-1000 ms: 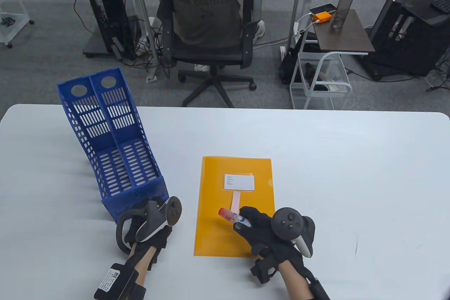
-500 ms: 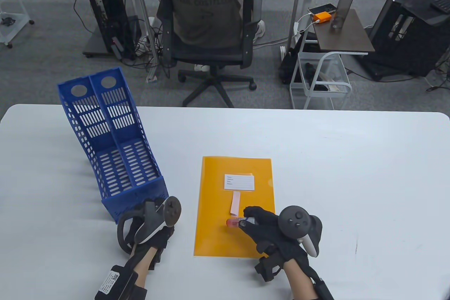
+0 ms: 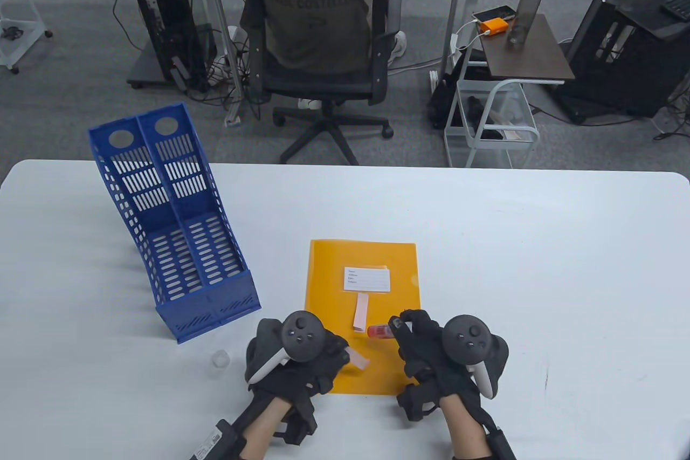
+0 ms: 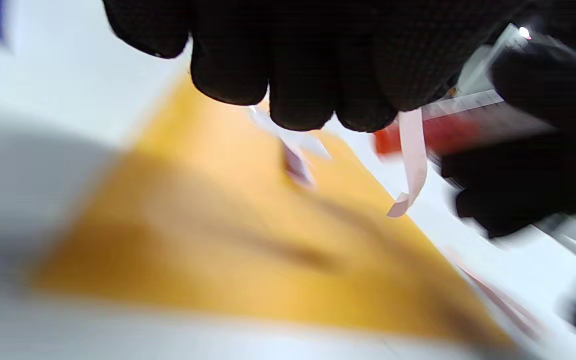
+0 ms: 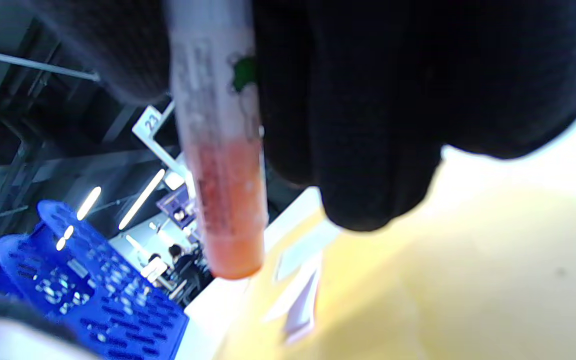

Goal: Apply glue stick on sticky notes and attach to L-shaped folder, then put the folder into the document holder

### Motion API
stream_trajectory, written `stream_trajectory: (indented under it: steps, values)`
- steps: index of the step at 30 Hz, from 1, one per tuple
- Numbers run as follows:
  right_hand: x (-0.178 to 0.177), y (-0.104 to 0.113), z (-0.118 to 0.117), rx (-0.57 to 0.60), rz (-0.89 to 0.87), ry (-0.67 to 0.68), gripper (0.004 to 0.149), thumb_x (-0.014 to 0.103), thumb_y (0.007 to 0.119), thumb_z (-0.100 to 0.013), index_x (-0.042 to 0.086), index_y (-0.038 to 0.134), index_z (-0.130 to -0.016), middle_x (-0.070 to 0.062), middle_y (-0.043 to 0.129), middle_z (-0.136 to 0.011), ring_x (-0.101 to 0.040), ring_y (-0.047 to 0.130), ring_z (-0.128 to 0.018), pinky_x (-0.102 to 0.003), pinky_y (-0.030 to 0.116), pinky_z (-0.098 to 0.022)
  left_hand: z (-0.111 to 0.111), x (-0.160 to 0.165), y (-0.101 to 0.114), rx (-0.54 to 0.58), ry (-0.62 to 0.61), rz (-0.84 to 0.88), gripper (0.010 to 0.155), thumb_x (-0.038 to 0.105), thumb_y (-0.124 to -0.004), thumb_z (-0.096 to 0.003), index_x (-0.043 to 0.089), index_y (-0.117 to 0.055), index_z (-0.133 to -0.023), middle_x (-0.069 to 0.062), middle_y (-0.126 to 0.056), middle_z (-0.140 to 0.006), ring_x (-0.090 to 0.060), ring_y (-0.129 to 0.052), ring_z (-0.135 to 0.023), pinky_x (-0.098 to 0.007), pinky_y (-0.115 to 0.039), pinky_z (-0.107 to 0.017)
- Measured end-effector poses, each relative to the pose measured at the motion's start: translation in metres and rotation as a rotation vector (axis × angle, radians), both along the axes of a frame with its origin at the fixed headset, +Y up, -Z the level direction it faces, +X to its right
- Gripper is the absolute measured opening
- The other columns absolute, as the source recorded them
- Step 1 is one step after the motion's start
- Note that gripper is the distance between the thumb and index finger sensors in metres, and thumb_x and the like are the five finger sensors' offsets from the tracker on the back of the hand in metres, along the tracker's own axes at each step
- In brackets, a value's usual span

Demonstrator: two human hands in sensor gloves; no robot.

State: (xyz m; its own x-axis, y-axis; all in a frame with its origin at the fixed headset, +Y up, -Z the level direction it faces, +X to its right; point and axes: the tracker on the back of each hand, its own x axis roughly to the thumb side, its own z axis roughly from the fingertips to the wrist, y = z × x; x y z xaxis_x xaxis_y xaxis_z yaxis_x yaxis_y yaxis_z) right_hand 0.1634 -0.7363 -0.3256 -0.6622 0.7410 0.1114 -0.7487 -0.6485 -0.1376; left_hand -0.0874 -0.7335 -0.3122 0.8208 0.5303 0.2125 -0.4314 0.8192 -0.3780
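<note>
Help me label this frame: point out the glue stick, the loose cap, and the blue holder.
glue stick [image 3: 379,330], table view, on its red end past the fingers.
cap [image 3: 219,359], table view, on its clear top.
holder [image 3: 207,310], table view, on its low front wall.

White table [image 3: 539,244], rounded corners. Directly on it: blue document holder [image 3: 178,233] at approx 9 o'clock, 2 compartments, back leaning away; orange L-shaped folder [image 3: 334,266] flat, centre to 6 o'clock; small clear cap [image 3: 219,358] at approx 7 o'clock, btwn holder and near edge.
</note>
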Motion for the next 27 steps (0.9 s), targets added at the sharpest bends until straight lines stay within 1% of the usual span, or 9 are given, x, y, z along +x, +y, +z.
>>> stream_trajectory:
  steps: [2,3,5,6,7,10,12,16,27]
  values:
    - [0.002,0.002,0.002,0.027,0.015,-0.029,0.061,0.047,0.081,-0.046,-0.004,0.084,-0.079,-0.024,0.099,-0.059,-0.034,0.107,-0.035,-0.05,0.089,-0.024,0.0,0.012,-0.012,-0.044,-0.029,0.003,0.036,0.043,-0.083,-0.0484,0.028,-0.093,-0.079,0.0,-0.092,-0.091,-0.03,-0.082,-0.09,-0.059,-0.063,-0.07]
    - [0.001,0.003,0.003,0.043,0.028,-0.038,0.06,0.046,0.083,-0.045,-0.003,0.085,-0.079,-0.024,0.099,-0.059,-0.034,0.107,-0.035,-0.05,0.089,-0.024,0.0,0.013,-0.015,-0.053,-0.019,-0.009,0.036,0.043,-0.083,-0.0485,0.028,-0.093,-0.079,0.0,-0.092,-0.091,-0.03,-0.081,-0.091,-0.059,-0.062,-0.07]
    - [0.0,0.007,0.005,0.056,0.091,-0.071,0.058,0.047,0.086,-0.044,-0.001,0.089,-0.075,-0.023,0.102,-0.049,-0.028,0.107,-0.024,-0.045,0.089,-0.017,-0.001,0.011,-0.02,-0.056,0.068,-0.07,0.036,0.045,-0.082,-0.0504,0.027,-0.093,-0.079,-0.002,-0.09,-0.093,-0.031,-0.079,-0.091,-0.058,-0.061,-0.07]
    - [-0.002,0.01,0.006,0.067,0.126,-0.072,0.057,0.049,0.087,-0.044,0.0,0.09,-0.073,-0.02,0.103,-0.043,-0.024,0.106,-0.019,-0.043,0.089,-0.015,-0.001,0.009,-0.023,-0.039,0.131,-0.112,0.036,0.043,-0.084,-0.0486,0.026,-0.093,-0.079,-0.003,-0.089,-0.093,-0.032,-0.079,-0.091,-0.058,-0.061,-0.069]
    - [-0.005,0.012,0.008,0.087,0.148,-0.065,0.057,0.05,0.088,-0.043,0.001,0.092,-0.071,-0.017,0.103,-0.039,-0.021,0.104,-0.015,-0.042,0.089,-0.012,0.0,0.006,-0.025,-0.02,0.178,-0.16,0.036,0.045,-0.083,-0.0502,0.025,-0.094,-0.078,-0.003,-0.089,-0.093,-0.032,-0.078,-0.091,-0.058,-0.061,-0.069]
    - [-0.02,0.015,0.012,0.113,0.199,-0.009,0.056,0.053,0.092,-0.04,0.003,0.095,-0.063,-0.012,0.102,-0.03,-0.015,0.101,-0.007,-0.039,0.088,-0.009,0.0,0.004,-0.029,0.016,0.209,-0.236,0.036,0.044,-0.085,-0.0487,0.025,-0.094,-0.077,-0.003,-0.088,-0.092,-0.03,-0.079,-0.089,-0.057,-0.062,-0.068]
    - [-0.039,0.015,0.016,0.134,0.289,0.061,0.056,0.055,0.093,-0.039,0.004,0.096,-0.062,-0.011,0.102,-0.029,-0.014,0.1,-0.007,-0.039,0.088,-0.009,0.0,0.006,-0.032,0.024,0.203,-0.232,0.036,0.045,-0.085,-0.0488,0.025,-0.094,-0.078,-0.003,-0.087,-0.092,-0.031,-0.078,-0.089,-0.057,-0.062,-0.068]
    - [-0.061,0.014,0.023,0.194,0.446,0.101,0.056,0.055,0.094,-0.037,0.006,0.096,-0.064,-0.01,0.102,-0.03,-0.014,0.101,-0.009,-0.04,0.088,-0.011,0.0,0.005,-0.034,0.022,0.196,-0.234,0.036,0.045,-0.084,-0.0488,0.026,-0.093,-0.078,-0.002,-0.085,-0.093,-0.03,-0.076,-0.089,-0.058,-0.06,-0.07]
    - [-0.078,0.006,0.024,0.153,0.565,0.119,0.057,0.057,0.094,-0.037,0.007,0.096,-0.065,-0.009,0.102,-0.032,-0.015,0.101,-0.012,-0.04,0.088,-0.013,-0.003,0.002,-0.035,0.003,0.17,-0.218,0.036,0.046,-0.084,-0.0496,0.026,-0.093,-0.079,-0.002,-0.083,-0.093,-0.029,-0.075,-0.088,-0.057,-0.059,-0.07]
